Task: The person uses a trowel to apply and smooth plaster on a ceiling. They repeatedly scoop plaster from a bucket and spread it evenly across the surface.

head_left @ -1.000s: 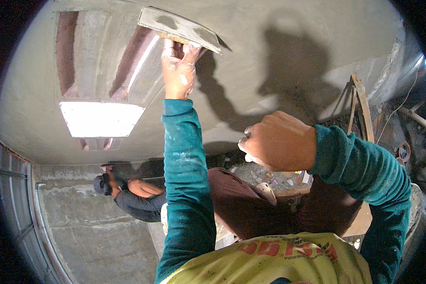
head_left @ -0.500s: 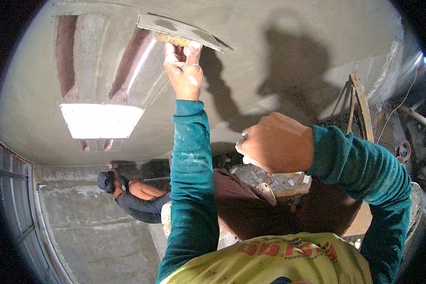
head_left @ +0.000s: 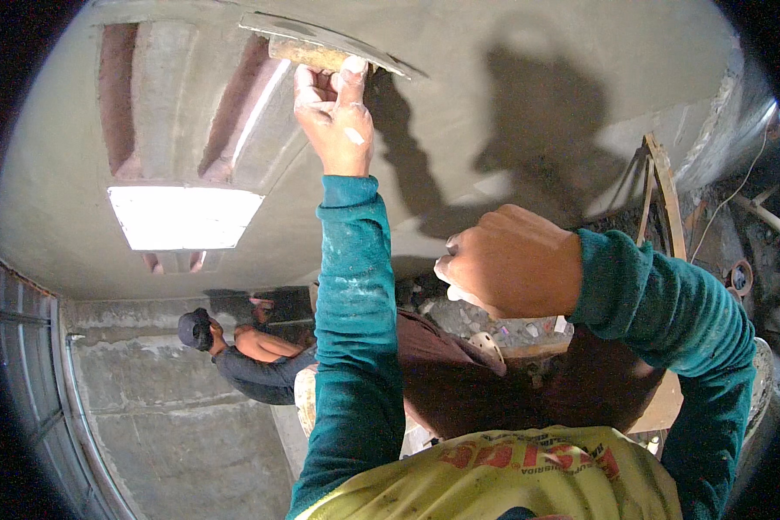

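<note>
High on the grey plastered wall (head_left: 442, 43), my left hand (head_left: 334, 113) is wrapped round the yellowish handle of a plastering trowel (head_left: 308, 54). The trowel's long, thin grey blade lies along the wall, seen almost edge-on. Pale plaster marks my left fingers and the back of that hand. Lower and to the right, my right hand (head_left: 513, 264) is closed in a fist in front of my body. Its fingertips are whitened; the palm side is turned away, so whatever it might hold is hidden.
Recessed reddish grooves (head_left: 120, 95) and a bright white panel (head_left: 186, 218) break the wall at left. Further down, a co-worker in a dark cap (head_left: 195, 328) faces the wall. A wooden frame (head_left: 663, 195) leans at right, near rubble and a loose cable (head_left: 737, 186).
My left hand and the trowel have shifted slightly up and left, and the blade shows more edge-on. My right fist has barely moved. The co-worker's hand has moved right along the wall.
</note>
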{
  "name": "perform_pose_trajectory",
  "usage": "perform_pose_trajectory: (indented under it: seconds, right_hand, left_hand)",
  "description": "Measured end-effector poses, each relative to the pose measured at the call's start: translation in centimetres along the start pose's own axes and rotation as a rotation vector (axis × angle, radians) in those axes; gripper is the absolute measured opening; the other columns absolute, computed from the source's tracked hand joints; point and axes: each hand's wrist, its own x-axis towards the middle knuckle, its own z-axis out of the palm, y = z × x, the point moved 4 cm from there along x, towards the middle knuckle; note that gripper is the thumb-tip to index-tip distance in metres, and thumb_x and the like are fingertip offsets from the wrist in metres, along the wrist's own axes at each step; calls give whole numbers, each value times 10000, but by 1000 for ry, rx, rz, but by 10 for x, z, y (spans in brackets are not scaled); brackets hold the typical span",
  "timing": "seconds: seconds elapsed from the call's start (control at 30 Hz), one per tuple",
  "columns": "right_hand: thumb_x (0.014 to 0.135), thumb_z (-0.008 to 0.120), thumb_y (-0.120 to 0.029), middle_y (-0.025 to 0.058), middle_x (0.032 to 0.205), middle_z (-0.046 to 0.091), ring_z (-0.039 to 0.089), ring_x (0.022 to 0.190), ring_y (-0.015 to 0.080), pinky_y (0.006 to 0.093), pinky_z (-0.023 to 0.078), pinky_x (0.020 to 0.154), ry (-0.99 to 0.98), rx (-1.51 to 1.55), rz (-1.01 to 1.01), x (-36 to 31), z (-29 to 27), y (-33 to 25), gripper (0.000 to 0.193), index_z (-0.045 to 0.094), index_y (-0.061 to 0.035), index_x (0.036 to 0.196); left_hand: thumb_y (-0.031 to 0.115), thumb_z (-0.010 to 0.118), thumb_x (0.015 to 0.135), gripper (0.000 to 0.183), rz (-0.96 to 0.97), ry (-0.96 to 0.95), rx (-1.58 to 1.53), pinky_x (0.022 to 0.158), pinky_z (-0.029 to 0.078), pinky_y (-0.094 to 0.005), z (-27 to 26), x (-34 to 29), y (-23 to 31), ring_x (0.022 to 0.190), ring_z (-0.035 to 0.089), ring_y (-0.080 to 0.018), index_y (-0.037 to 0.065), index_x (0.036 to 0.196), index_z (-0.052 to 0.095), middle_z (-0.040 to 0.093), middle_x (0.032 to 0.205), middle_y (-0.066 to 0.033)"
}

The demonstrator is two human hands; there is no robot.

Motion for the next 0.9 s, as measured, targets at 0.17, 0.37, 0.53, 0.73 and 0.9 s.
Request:
perform_pose_trajectory:
  seconds: [0.17, 0.37, 0.53, 0.73, 0.9]
  right_hand:
    - [889, 637, -263, 152, 797, 701, 722, 755, 363, 487, 584, 686, -29, -14, 7, -1, -1, 1, 207, 687, -62, 886]
    - [909, 641, -299, 154, 803, 705, 723, 769, 363, 484, 587, 710, -59, -32, 58, -1, -1, 6, 246, 707, -62, 907]
    - [914, 647, -313, 153, 795, 703, 723, 790, 363, 483, 583, 725, -52, -29, 34, 0, 0, 10, 264, 707, -56, 903]
    - [916, 649, -305, 157, 789, 701, 721, 778, 368, 488, 584, 727, -38, -23, 14, 2, 0, 6, 266, 706, -46, 895]
    - [918, 647, -304, 160, 783, 700, 719, 773, 370, 487, 585, 722, -37, -38, 14, -1, 0, 6, 267, 703, -45, 889]
  left_hand:
    - [167, 783, 925, 319, 45, 24, -13, 834, 481, -233, -2, 8, 8, 899, 599, -80, 2, 1139, 614, 669, 1009, -28]
    - [134, 795, 899, 500, 25, -4, 23, 884, 552, -333, -33, 42, 53, 975, 646, -158, -15, 1286, 515, 651, 1099, -107]
    - [110, 751, 935, 271, -10, -77, -85, 878, 546, -311, -48, 42, 64, 936, 641, -137, 19, 1156, 624, 661, 1046, -60]
    - [82, 725, 952, 427, -102, -103, -42, 948, 552, -329, -24, -3, 25, 1043, 644, -154, -58, 1319, 557, 670, 1170, -103]
    - [61, 736, 941, 434, -110, -124, -163, 964, 544, -321, -12, -8, 11, 1052, 640, -152, -48, 1321, 556, 665, 1184, -95]
